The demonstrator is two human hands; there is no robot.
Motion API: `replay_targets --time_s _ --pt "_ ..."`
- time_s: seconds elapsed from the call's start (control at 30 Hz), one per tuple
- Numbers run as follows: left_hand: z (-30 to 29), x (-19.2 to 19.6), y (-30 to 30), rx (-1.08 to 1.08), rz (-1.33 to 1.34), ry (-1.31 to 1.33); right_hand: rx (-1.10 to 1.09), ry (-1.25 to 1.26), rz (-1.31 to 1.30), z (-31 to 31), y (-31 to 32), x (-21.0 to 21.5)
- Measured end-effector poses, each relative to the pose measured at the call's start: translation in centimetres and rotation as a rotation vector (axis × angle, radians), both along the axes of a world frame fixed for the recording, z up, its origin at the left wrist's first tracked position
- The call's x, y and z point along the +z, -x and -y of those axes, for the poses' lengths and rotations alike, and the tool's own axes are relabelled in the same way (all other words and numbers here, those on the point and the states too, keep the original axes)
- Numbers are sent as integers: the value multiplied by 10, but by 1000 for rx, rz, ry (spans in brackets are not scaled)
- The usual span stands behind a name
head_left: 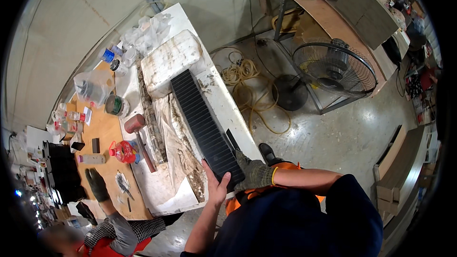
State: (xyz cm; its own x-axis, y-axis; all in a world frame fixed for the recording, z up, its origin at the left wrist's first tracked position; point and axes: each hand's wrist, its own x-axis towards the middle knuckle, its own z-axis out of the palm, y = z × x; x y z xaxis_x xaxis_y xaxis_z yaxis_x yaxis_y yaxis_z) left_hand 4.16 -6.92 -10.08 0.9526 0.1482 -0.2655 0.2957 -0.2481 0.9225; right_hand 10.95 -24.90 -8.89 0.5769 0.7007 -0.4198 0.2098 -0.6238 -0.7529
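Note:
A long black ribbed panel (202,119) lies slantwise on the white worktable (221,93), its near end by my body. My bare left hand (215,188) grips the left edge of that near end, thumb on top and a finger stretched along the side. My right hand (254,171), in a grey-green knit glove, closes on the right side of the same end; its fingertips are partly hidden. A thin black strip (232,139) shows beside the panel, just beyond my right glove. The panel's far end reaches a stained white foam block (173,59).
Left of the panel lie a stained cloth (173,135), a mallet (138,133), a red-labelled jug (124,152) and a paint can (116,105). A co-worker's gloved hand (97,185) is at lower left. A fan (333,69) and coiled hose (240,72) stand beyond the table.

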Motion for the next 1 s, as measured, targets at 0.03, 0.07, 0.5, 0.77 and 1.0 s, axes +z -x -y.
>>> replay_targets --time_s 0.03,0.07,0.5,0.77,1.0 --pt "-1 1 0 -6 -33 6 -25 21 -20 1 -1 3" --pt "-4 0 1 -2 -31 6 -50 43 -33 3 -2 8" --pt "-13 -22 43 -233 56 -154 143 192 34 12 13 3" --pt "-10 -27 39 -234 149 -258 138 278 25 7 11 7" --pt "-12 -39 42 -222 184 -229 180 302 62 5 12 5"
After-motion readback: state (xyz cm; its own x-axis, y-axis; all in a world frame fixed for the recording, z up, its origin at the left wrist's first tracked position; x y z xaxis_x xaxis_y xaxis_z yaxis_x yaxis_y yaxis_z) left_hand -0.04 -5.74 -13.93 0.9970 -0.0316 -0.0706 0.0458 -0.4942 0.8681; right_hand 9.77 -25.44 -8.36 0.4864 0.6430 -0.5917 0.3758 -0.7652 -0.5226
